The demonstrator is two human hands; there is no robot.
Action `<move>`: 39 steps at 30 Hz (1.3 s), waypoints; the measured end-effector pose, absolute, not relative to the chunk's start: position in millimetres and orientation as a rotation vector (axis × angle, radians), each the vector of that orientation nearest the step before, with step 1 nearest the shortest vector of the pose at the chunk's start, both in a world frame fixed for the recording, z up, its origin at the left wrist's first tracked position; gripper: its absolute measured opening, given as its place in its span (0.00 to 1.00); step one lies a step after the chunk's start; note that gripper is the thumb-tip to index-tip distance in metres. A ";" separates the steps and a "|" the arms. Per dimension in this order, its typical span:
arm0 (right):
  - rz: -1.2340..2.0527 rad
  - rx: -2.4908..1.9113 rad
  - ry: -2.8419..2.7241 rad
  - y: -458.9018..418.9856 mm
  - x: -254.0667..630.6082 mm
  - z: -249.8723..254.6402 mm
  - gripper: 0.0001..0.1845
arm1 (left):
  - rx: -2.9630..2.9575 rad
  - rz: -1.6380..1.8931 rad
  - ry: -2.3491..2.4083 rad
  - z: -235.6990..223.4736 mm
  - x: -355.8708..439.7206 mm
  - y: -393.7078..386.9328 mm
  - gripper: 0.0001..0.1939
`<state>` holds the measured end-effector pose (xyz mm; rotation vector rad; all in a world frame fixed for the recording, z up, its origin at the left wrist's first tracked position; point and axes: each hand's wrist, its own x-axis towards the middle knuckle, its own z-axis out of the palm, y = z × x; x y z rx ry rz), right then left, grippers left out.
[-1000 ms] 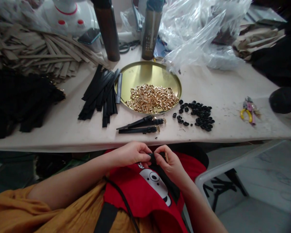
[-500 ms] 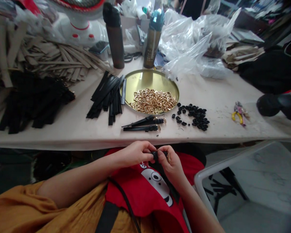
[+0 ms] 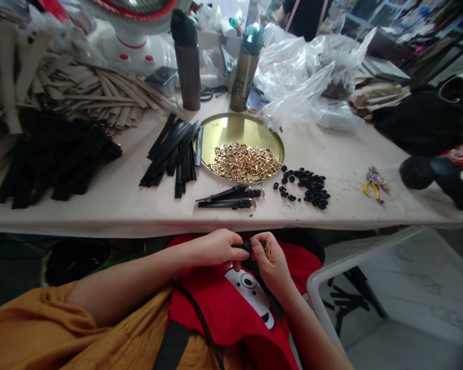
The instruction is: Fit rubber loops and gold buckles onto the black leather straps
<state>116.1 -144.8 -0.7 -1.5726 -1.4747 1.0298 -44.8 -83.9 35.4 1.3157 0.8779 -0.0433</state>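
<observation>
Over my lap, below the table edge, my left hand and my right hand both pinch a black strap with a gold buckle at its right end. A red cloth with a white cartoon print lies under them. On the table just above lie two or three finished black straps with gold buckles. Behind those, a round gold tray carries a heap of gold buckles. To its right lies a pile of small black loops, to its left a stack of plain black straps.
Yellow-handled pliers lie at the right. Two tall bottles stand behind the tray, with clear plastic bags to the right. Tan strips and a dark heap fill the left. A white chair frame stands right of my lap.
My view has tilted up, so the table looks farther away. Both hands stay closed on the strap and have shifted only slightly; the left fingers now curl lower over it.
</observation>
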 end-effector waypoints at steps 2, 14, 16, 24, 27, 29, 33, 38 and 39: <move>1.043 -1.578 -1.546 -145.8 119.8 1.4 0.08 | 1.356 -0.071 0.864 33.4 -44.1 -83.5 0.09; 1.260 -1.482 -1.882 -137.1 130.9 13.5 0.07 | 1.521 -0.175 0.801 30.1 -43.6 -76.3 0.10; 1.251 -1.472 -1.828 -134.0 130.4 11.3 0.09 | 1.521 -0.147 0.803 30.6 -42.6 -72.6 0.09; 1.325 -1.392 -1.646 -121.6 137.6 10.4 0.11 | 1.516 -0.187 0.772 31.9 -41.9 -56.8 0.19; 1.301 -1.373 -1.643 -116.8 137.4 10.7 0.11 | 1.583 -0.118 0.823 30.1 -36.6 -54.2 0.19; 1.227 -1.397 -1.639 -112.8 136.8 9.0 0.11 | 1.606 -0.067 0.830 31.9 -35.2 -50.5 0.19; 1.179 -1.415 -1.607 -105.6 138.5 6.2 0.11 | 1.487 -0.034 0.805 39.3 -36.6 -41.5 0.15; 1.201 -1.387 -1.586 -103.2 141.1 6.9 0.11 | 1.318 -0.015 0.799 34.7 -31.9 -38.6 0.14; 1.204 -1.379 -1.585 -103.3 140.5 6.1 0.11 | 1.304 -0.011 0.798 32.0 -30.4 -38.9 0.14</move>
